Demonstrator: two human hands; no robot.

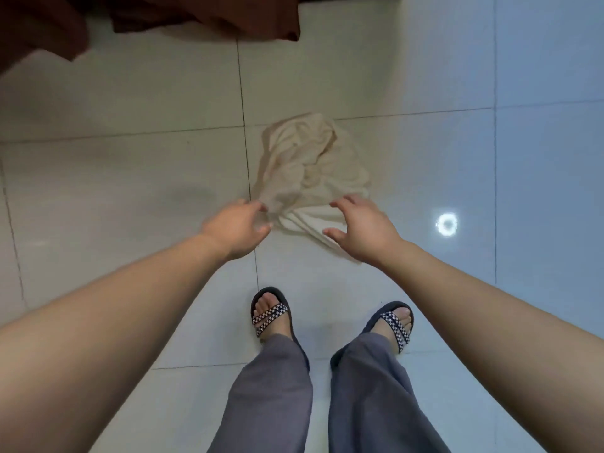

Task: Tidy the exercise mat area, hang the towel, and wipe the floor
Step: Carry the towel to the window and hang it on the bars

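A crumpled cream cloth (310, 171) lies on the glossy white tiled floor (130, 191) in front of me. Both my arms stretch down toward its near edge. My left hand (240, 228) hovers at the cloth's near left corner, fingers loosely spread, holding nothing. My right hand (362, 228) is over the near right part of the cloth, fingers and thumb spread apart, also holding nothing. Whether either hand touches the cloth I cannot tell.
Dark reddish-brown fabric (209, 18) hangs down to the floor at the top left. My feet in checkered-strap sandals (269, 313) stand just behind the cloth. A bright lamp reflection (446, 223) shines on the tiles at the right.
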